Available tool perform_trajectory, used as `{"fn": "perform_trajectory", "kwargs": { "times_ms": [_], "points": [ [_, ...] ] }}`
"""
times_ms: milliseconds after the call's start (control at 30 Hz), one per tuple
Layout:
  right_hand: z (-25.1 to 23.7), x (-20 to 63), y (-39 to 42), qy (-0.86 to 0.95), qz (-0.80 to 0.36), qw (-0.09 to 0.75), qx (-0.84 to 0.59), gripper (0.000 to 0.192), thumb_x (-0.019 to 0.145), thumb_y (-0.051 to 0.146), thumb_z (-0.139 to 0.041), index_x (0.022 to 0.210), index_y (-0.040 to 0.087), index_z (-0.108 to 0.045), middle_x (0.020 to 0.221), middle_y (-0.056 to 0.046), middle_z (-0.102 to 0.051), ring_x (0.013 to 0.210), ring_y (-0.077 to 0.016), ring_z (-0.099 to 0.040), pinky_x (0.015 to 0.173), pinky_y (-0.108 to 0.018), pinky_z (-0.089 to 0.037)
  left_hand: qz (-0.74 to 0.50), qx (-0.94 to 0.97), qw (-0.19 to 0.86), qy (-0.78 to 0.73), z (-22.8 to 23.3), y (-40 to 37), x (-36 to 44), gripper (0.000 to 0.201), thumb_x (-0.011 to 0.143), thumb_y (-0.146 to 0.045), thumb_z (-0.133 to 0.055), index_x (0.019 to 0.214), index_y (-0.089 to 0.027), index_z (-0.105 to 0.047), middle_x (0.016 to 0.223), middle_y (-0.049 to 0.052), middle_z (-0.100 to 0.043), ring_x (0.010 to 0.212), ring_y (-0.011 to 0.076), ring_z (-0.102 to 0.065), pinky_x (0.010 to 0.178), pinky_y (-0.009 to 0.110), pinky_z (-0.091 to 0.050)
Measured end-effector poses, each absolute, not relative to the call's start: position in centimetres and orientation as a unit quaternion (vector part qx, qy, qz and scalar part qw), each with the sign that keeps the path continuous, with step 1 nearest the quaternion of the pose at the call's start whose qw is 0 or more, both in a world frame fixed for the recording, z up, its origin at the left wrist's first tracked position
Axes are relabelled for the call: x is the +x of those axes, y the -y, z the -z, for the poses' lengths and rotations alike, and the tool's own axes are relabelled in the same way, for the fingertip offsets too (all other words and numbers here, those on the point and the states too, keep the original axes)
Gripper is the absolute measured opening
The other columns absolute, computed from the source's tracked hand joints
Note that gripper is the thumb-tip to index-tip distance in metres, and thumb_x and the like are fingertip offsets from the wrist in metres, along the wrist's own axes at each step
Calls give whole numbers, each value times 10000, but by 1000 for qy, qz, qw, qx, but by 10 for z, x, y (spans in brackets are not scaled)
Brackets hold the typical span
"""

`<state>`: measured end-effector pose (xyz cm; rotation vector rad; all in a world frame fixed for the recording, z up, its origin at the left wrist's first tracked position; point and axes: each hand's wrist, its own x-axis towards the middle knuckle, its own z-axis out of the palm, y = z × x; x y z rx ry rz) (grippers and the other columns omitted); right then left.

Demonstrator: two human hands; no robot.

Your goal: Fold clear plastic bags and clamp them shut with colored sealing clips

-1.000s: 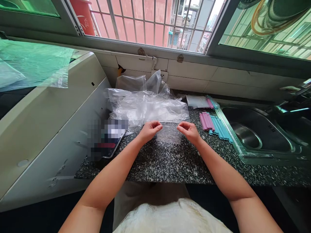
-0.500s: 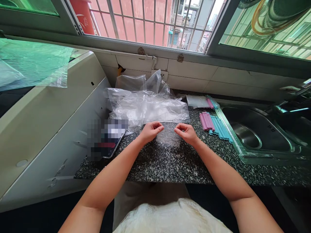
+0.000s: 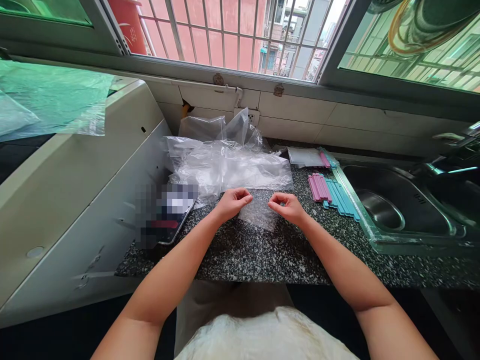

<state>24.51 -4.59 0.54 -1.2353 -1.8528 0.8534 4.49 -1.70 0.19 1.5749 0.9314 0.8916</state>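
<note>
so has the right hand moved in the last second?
Yes. The right hand has shifted slightly left, away from the pink sticks, toward the left hand, pinching the clear bag.

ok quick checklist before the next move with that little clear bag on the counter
1. Both hands on the bag: ok. The left hand and right hand each pinch a top corner of the small clear bag.
2. Bag supported: ok, it lies on the granite counter.
3. Bag mouth open or sealed: cannot tell, the plastic is too clear.
4. Sealing sticks in reach: ok, the pink and blue sticks lie to the right, beside the sink.
5. Room behind the bag: not ok, the pile of loose plastic bags sits right against it.
</note>
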Motion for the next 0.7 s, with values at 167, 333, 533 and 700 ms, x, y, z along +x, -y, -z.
{"fn": "perform_trajectory", "kwargs": {
  "times_ms": [167, 333, 533, 700],
  "points": [
    [-4, 244, 47, 717, -345, 365, -484, 211, 724, 342, -562, 620, 159, -578, 569, 4, -550, 551, -100, -455, 542, -233, -372, -360, 669, 526, -383, 0, 19, 48, 264, 661, -397, -566, 602, -144, -514, 547, -39, -440, 542, 84, -375, 540, 232, -301],
    [-3, 239, 49, 722, -335, 369, -479, 204, 726, 337, -567, 618, 163, -578, 564, 5, -547, 539, -97, -443, 535, -233, -370, -357, 675, 527, -374, 0, 22, 50, 259, 676, -388, -574, 610, -142, -530, 546, -35, -465, 542, 83, -388, 537, 229, -318],
    [-2, 238, 49, 727, -324, 366, -481, 206, 734, 328, -554, 611, 163, -570, 558, 6, -540, 535, -95, -432, 524, -229, -362, -367, 671, 519, -382, 2, 21, 50, 259, 678, -382, -591, 609, -137, -543, 541, -30, -486, 539, 85, -406, 537, 229, -332],
    [-2, 239, 48, 731, -322, 365, -479, 202, 737, 318, -545, 610, 162, -562, 556, 6, -533, 532, -94, -428, 521, -229, -356, -367, 671, 515, -387, 3, 20, 50, 244, 679, -367, -588, 615, -134, -552, 543, -29, -490, 536, 85, -411, 538, 232, -331]
  ]
}}
